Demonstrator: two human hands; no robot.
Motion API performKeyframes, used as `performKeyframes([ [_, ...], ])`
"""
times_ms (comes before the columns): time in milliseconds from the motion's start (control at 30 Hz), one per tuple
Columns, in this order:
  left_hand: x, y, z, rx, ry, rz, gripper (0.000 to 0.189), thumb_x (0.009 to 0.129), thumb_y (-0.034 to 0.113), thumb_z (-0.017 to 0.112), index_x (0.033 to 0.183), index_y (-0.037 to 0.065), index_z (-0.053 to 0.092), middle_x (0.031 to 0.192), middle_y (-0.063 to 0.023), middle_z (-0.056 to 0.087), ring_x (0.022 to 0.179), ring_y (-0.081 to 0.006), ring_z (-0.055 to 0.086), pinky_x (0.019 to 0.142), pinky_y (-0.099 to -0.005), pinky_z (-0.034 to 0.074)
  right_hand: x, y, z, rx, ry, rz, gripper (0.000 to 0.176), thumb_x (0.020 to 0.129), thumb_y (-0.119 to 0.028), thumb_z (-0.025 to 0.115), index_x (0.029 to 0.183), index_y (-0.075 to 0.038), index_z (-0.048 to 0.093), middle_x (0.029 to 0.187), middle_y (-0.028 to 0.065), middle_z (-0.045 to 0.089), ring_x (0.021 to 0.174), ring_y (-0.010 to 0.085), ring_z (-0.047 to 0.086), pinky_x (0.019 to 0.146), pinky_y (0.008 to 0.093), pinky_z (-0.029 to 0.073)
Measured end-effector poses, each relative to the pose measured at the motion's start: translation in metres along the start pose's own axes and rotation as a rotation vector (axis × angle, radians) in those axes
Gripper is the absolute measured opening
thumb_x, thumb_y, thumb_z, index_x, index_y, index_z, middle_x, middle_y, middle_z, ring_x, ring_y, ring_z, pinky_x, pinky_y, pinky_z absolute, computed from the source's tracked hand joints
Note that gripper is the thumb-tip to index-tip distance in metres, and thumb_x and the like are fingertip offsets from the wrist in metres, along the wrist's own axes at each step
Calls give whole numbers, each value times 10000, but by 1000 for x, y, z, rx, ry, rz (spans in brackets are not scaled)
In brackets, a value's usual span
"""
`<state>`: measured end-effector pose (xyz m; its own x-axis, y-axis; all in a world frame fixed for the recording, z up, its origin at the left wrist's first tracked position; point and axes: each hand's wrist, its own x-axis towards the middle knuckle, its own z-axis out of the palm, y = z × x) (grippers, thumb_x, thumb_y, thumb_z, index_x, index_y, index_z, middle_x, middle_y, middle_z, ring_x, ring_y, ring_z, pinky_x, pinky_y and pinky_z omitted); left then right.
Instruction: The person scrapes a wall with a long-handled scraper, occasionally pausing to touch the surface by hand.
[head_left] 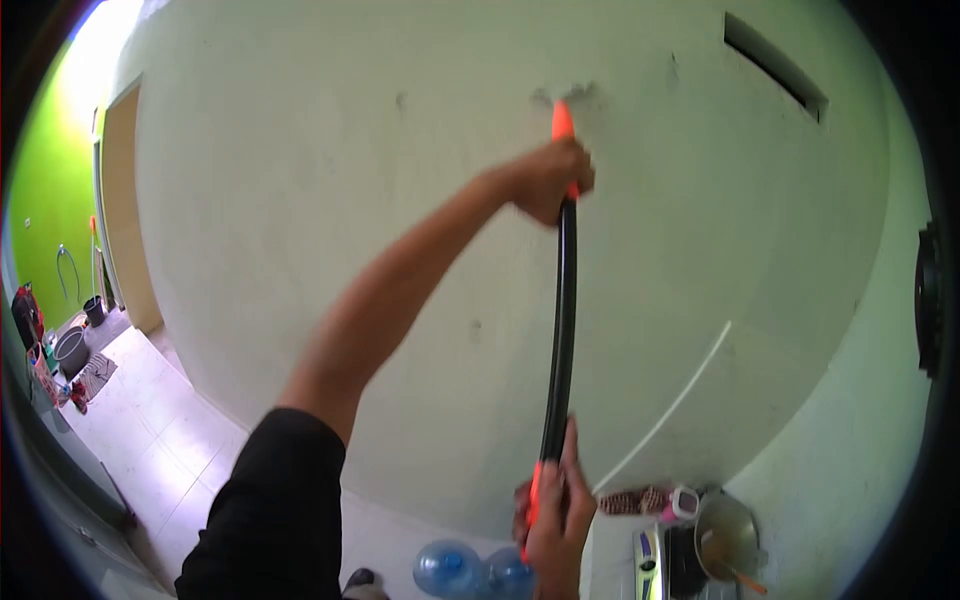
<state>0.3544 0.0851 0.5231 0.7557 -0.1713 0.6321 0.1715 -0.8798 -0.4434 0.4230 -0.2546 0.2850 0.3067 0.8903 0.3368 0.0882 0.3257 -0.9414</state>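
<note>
– Near the middle of your view, the black rod (pixel 564 320) is upright in front of the pale wall (pixel 300 250). What have your hands got?

– Your left hand (pixel 550 183) has its fingers clenched round the upper orange end (pixel 562 120). Your right hand (pixel 560 520) is lower, fingers round the lower orange end (pixel 535 492), one digit pointing up along the shaft.

– Handling?

– Light for its length, I'd guess. Fairly stiff, maybe some flex; the slight bow could be just the lens. Black part looks smooth and glossy, so possibly slippery. Doesn't look fragile. Best hold: orange ends, one hand each, as you have it.

– What can't you make out?

– Right palm side is hidden, so grip firmness is unclear. Lower tip is partly covered. Can't tell whether the upper tip touches the wall. Left hand is a bit blurred. Blue containers (pixel 447 568) beside your right wrist are cut off at the near edge. Pot (pixel 722 520) to the right: contents unclear.
</note>
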Motion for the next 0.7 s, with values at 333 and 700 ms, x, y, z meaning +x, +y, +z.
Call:
performKeyframes([
  [333,-3,14,-8,-113,33,-69,155,581,-28,657,630,56,538,721,-51,558,814,-265,537,790,-386,459,-33,-3,-24,537,-95,-22,890,996,-101,619,1684,-107,55,1003,204,613,477,77,437,368,220,359],
  [700,-1,19,12,92,251,30,179,654,89,682,614,60,510,660,-55,534,782,-250,555,929,-374,478,-40,32,-30,808,-165,17,932,978,-95,680,1668,-19,59,1411,256,488,583,70,435,422,202,411],
])
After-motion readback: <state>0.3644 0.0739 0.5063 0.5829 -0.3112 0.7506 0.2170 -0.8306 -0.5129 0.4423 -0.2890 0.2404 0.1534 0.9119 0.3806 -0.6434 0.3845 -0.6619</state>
